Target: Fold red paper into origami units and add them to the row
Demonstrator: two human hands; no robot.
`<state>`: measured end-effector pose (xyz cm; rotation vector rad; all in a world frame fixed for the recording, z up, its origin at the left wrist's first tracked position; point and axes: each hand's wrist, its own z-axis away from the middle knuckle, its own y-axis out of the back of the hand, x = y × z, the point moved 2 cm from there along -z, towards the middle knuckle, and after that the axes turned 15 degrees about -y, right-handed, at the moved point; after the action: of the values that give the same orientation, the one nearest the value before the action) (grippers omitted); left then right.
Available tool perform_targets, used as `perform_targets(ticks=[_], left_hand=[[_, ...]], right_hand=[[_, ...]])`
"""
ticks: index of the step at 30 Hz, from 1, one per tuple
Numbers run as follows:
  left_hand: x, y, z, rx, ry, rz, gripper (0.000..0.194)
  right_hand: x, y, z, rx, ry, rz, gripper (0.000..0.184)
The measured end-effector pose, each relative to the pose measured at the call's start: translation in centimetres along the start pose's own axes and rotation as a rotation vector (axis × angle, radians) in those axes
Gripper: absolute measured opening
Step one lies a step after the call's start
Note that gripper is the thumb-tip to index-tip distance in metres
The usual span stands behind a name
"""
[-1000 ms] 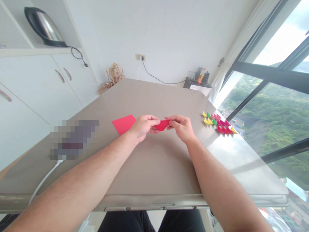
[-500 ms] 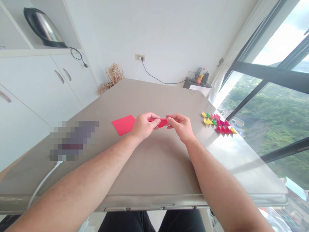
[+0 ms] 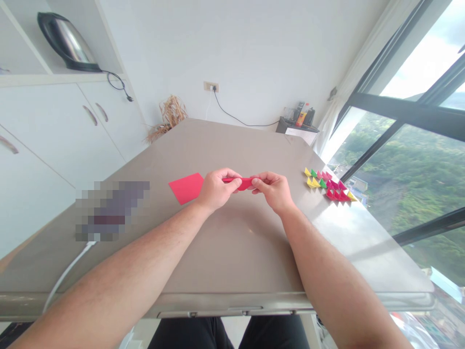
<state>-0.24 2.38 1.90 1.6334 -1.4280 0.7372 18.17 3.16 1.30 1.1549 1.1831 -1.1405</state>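
A folded piece of red paper (image 3: 246, 183) is stretched between my two hands, above the middle of the table. My left hand (image 3: 217, 188) pinches its left end between thumb and fingers. The right end is pinched the same way by my right hand (image 3: 273, 190). Fingers cover both ends of the fold. Flat on the table, partly behind my left hand, lies red paper (image 3: 186, 188). Several small folded paper boats (image 3: 330, 185) in yellow, green, pink and red stand in rows at the right.
On the left of the table (image 3: 232, 261) is a pixelated object (image 3: 116, 211) with a white cable (image 3: 65, 274). A kettle (image 3: 69, 41) stands on a shelf at the upper left. Windows (image 3: 410, 160) run along the right side. Dried stalks (image 3: 170, 114) are beyond the far left edge.
My right hand has shifted very slightly to the right along the folded red paper. Both hands keep their pinch, and the other things stay in place.
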Motion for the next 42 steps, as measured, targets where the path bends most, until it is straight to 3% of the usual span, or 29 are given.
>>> perform_targets(ticks=[15, 24, 31, 36, 42], left_hand=[[-0.6, -0.3, 0.0, 0.022, 0.036, 0.218, 0.025], [-1.0, -0.4, 0.2, -0.031, -0.008, 0.122, 0.020], [-1.1, -0.4, 0.2, 0.021, 0.063, 0.345, 0.024], [-1.3, -0.6, 0.4, -0.045, 0.016, 0.322, 0.021], [-1.6, -0.5, 0.4, -0.005, 0.062, 0.328, 0.024]], right_hand=[[0.4, 0.2, -0.1, 0.003, 0.041, 0.020, 0.029], [0.5, -0.1, 0.2, 0.033, 0.025, 0.153, 0.021], [0.3, -0.4, 0.6, 0.097, 0.040, 0.168, 0.018], [-0.1, -1.0, 1.2, 0.044, 0.046, 0.170, 0.013], [-0.3, -1.2, 1.4, 0.087, 0.039, 0.188, 0.013]])
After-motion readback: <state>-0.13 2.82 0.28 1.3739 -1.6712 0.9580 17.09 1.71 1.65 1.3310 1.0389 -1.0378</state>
